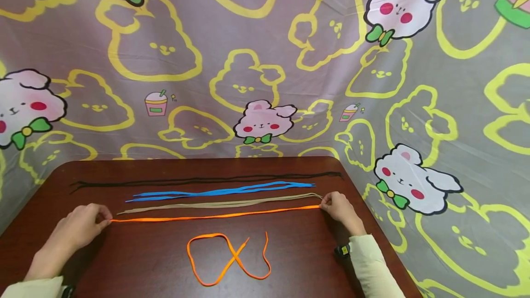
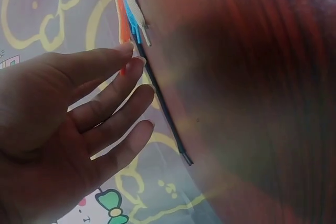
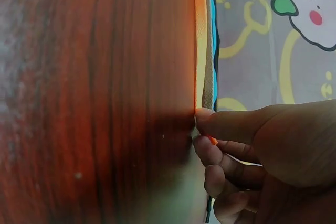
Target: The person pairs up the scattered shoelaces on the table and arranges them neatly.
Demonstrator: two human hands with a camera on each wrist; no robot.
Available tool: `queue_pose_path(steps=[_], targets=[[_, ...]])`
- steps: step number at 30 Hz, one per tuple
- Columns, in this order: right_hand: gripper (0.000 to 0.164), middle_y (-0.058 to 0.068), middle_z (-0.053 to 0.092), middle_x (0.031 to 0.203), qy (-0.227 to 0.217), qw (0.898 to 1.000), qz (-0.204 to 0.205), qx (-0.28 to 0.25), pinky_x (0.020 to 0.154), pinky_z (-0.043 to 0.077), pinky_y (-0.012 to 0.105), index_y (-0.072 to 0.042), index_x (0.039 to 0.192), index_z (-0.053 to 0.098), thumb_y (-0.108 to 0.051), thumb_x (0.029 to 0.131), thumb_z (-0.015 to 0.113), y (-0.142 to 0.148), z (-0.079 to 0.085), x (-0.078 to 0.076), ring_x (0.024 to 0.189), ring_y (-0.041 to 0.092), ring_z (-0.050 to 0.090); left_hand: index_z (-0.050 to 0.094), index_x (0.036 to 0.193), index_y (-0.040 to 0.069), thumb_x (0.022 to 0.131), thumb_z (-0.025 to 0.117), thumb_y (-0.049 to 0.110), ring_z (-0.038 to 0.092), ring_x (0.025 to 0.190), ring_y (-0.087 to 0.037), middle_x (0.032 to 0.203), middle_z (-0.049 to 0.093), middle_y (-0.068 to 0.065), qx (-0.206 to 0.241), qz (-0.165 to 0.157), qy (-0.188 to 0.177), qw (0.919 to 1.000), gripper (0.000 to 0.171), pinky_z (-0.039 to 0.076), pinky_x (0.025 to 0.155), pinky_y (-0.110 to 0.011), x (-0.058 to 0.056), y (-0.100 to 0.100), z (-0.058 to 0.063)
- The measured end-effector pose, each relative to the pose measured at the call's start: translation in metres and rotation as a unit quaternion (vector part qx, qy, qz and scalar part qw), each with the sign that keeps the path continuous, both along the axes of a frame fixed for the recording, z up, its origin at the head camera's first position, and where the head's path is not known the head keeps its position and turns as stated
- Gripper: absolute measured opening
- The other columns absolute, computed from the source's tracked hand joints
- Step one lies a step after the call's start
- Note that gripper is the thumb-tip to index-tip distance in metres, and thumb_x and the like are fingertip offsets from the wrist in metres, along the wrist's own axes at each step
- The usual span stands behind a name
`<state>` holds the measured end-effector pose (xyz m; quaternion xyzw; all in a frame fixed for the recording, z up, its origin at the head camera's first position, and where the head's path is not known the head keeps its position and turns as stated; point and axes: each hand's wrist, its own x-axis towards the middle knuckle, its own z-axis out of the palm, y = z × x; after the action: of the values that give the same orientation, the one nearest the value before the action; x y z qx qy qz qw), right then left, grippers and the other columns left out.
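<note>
An orange shoelace is stretched nearly straight across the table, an end in each hand. My left hand pinches its left end between thumb and forefinger; in the left wrist view the other fingers are spread loosely apart. At the other end my right hand pinches the tip, and a bit of orange pokes out below the thumb in the right wrist view. Just behind it lies a beige shoelace, its right end close to my right fingers. A second orange shoelace lies in a loose loop nearer to me.
Blue shoelaces and a long black shoelace lie in rows farther back on the dark brown wooden table. A patterned cloth with cartoon rabbits hangs behind the table and along its right side.
</note>
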<state>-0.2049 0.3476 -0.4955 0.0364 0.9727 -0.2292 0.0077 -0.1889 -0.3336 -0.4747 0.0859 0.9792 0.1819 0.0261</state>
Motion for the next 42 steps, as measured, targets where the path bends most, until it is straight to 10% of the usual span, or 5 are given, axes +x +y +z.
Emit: queue_pose_path(steps=[29,42], targets=[[0.014,0.002,0.063,0.075,-0.038,0.999,-0.001,0.011,0.062,0.046,0.034,-0.007,0.080,0.067,-0.008,0.092,0.072,0.002,0.008,-0.001,0.068,0.018,0.056,0.071,0.073,0.016,0.080,0.080,0.004,0.063,0.070,-0.019,0.073,0.070,0.001,0.023,-0.038,0.027,0.9987,0.016,0.049,0.061,-0.049,-0.009,-0.001,-0.019],[0.008,-0.001,0.068,0.077,-0.012,1.000,-0.010,0.027,0.058,0.046,0.035,-0.010,0.084,0.073,-0.013,0.090,0.076,-0.023,0.027,0.000,0.066,0.016,0.059,0.079,0.088,0.005,0.075,0.085,0.003,0.069,0.087,-0.043,0.088,0.075,-0.012,0.025,-0.046,0.067,0.9964,0.014,0.052,0.072,-0.060,-0.001,0.007,-0.012]])
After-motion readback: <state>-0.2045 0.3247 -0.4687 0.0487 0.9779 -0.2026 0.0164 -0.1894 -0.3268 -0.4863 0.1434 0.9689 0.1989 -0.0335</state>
